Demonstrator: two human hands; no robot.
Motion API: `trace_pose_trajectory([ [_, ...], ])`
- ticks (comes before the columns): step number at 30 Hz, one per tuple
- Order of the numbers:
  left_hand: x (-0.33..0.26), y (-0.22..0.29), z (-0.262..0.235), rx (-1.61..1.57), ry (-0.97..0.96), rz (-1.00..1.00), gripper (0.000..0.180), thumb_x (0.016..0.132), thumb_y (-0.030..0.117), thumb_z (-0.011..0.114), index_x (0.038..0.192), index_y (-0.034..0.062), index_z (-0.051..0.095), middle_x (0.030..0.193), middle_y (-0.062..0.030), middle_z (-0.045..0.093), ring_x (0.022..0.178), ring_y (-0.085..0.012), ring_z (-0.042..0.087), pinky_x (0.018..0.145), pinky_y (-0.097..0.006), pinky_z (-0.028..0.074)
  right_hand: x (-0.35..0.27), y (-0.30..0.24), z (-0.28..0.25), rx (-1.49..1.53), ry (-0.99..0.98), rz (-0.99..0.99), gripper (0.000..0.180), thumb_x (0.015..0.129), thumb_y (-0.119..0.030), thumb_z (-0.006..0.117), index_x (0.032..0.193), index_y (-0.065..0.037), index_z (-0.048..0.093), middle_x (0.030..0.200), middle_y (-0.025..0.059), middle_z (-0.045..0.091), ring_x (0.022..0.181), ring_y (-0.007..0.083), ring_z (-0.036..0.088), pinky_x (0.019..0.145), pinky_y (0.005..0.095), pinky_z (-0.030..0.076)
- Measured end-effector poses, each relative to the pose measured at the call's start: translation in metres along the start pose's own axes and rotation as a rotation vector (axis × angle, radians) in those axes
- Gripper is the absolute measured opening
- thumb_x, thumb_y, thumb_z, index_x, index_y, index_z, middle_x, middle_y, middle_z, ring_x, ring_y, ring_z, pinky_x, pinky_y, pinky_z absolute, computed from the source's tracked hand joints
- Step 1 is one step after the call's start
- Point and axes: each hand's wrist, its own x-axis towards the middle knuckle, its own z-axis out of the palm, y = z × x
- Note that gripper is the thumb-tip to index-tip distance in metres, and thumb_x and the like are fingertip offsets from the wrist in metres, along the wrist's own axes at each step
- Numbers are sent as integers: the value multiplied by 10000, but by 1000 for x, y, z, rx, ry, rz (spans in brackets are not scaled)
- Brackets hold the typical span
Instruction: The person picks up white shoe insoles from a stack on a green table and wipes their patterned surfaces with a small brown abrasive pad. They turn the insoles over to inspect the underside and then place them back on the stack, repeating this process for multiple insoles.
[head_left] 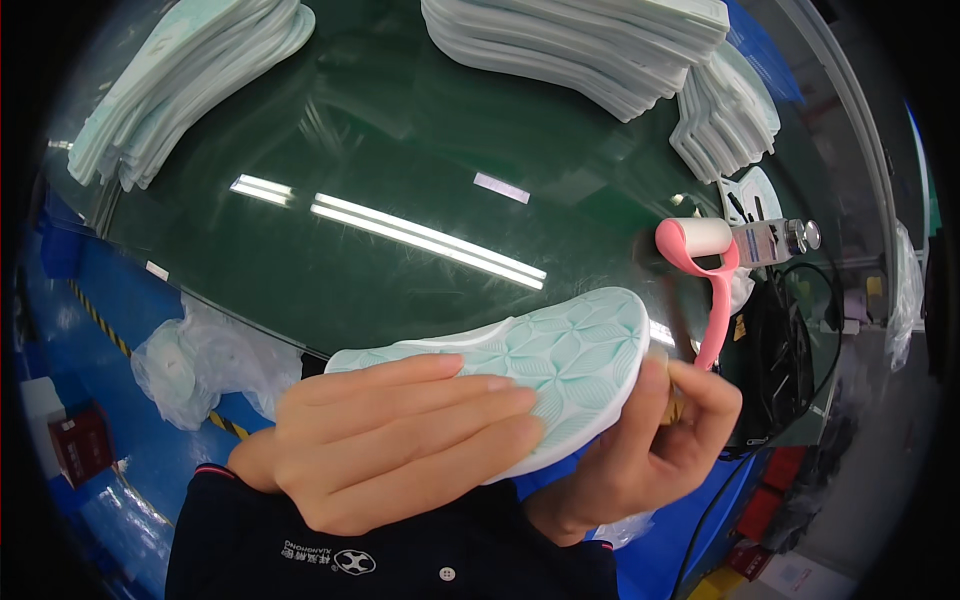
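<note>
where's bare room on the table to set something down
Widest: the middle of the green tabletop, bordered by the left sole stack, the large top stack, the patterned sole and the pink roller; a pale strip there may be glare. Another: between those two stacks. Crowded: the right side, with a smaller stack, the roller, a bottle and a black item.

The left hand (390,440) lies across a pale-green sole (572,365); the right hand (640,458) seemingly touches its edge.
</note>
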Motion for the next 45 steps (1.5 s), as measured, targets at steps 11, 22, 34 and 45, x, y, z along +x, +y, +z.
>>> trace_pose_trajectory([
  [11,-2,-6,-22,-354,-92,-34,199,798,144,511,841,-36,586,839,-183,617,802,-259,613,756,-352,463,-1,-5,-16,561,-142,-174,216,786,-79,555,838,-14,356,513,60,442,428,125,435,405,189,378],
  [22,-3,-11,-21,-362,-79,22,173,775,132,541,826,-25,595,840,-176,620,796,-255,615,772,-353,455,-7,2,-15,652,-230,-185,253,726,14,583,868,13,374,582,99,496,488,161,486,473,247,446],
  [34,2,-11,-27,-289,-172,-7,90,688,79,601,756,24,621,797,-99,636,760,-185,621,738,-292,465,-2,4,-20,735,-293,-226,289,700,56,592,893,37,378,598,115,507,502,189,504,493,263,461],
  [45,-2,-18,-32,-385,-188,44,157,700,126,610,783,-3,579,776,-145,622,732,-230,619,766,-345,452,3,-1,-21,594,-159,-243,190,809,-81,514,877,22,370,545,81,470,438,153,469,397,196,389],
])
